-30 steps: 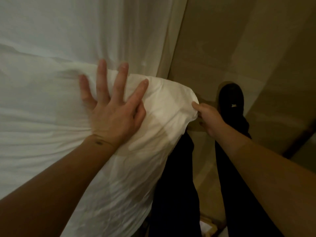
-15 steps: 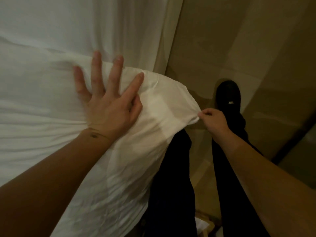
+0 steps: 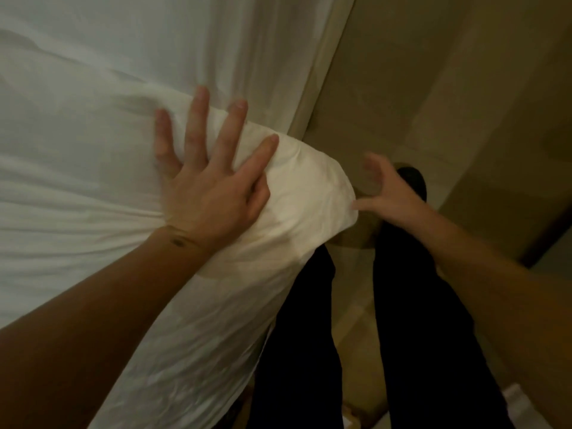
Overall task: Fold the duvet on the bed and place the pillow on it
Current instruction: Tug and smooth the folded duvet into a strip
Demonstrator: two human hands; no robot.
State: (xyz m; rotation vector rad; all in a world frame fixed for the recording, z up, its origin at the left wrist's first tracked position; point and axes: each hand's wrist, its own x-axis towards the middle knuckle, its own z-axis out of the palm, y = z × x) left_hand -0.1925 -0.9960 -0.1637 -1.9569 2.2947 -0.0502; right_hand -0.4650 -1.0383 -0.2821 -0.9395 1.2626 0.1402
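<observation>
The soft, light, limp duvet (image 3: pixel 297 193), its corner overhanging the bed edge at centre, is pressed flat by the spread left hand (image 3: pixel 210 187); the splayed, empty right hand (image 3: pixel 390 193) at three o'clock is best closed on that corner.

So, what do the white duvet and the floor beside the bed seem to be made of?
The duvet looks like matte woven cloth, perhaps cotton, with soft filling: it creases finely and bulges under the left hand, which presses on it. The floor looks like smooth beige tile or stone with a slight sheen and faint joint lines; which one, I cannot tell.
</observation>
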